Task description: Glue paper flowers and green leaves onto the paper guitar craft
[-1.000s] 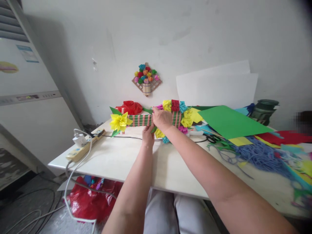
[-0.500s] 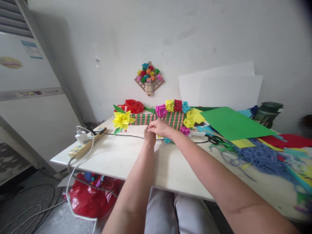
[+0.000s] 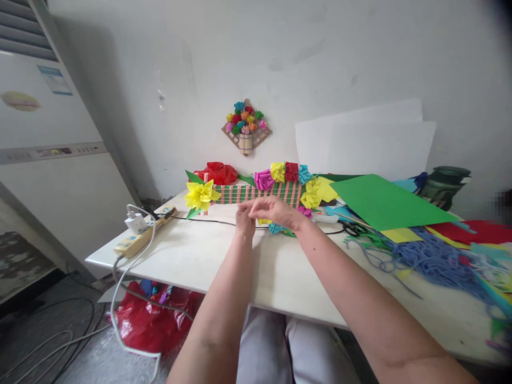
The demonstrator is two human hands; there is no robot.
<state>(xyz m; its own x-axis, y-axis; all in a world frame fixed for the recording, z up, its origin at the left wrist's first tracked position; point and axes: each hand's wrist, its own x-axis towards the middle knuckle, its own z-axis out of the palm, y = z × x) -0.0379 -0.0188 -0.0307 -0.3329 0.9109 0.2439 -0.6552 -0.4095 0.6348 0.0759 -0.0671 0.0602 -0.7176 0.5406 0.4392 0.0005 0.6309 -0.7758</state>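
Note:
My left hand (image 3: 245,217) and my right hand (image 3: 276,210) meet over the table, in front of a woven panel (image 3: 234,194) of green and pink strips. The fingers of both hands are closed and pressed together. Whatever lies between them is too small or hidden to make out. A yellow paper flower (image 3: 200,195) with green leaves sits at the panel's left end. Magenta, yellow, red and blue paper roses (image 3: 277,172) line its upper right edge. Just below my right hand a blue paper flower (image 3: 277,228) shows in part.
On the left stands a power strip (image 3: 136,242) with a white charger (image 3: 135,222) and cables. To the right lie green paper (image 3: 390,202), black scissors (image 3: 352,229), a white glue gun-like tool (image 3: 325,218) and a blue yarn pile (image 3: 432,258). A green jar (image 3: 444,186) stands behind.
My right hand has shifted slightly right, its fingers a little more stretched and its wrist lower. My left hand stays nearly in place. The view has moved slightly.

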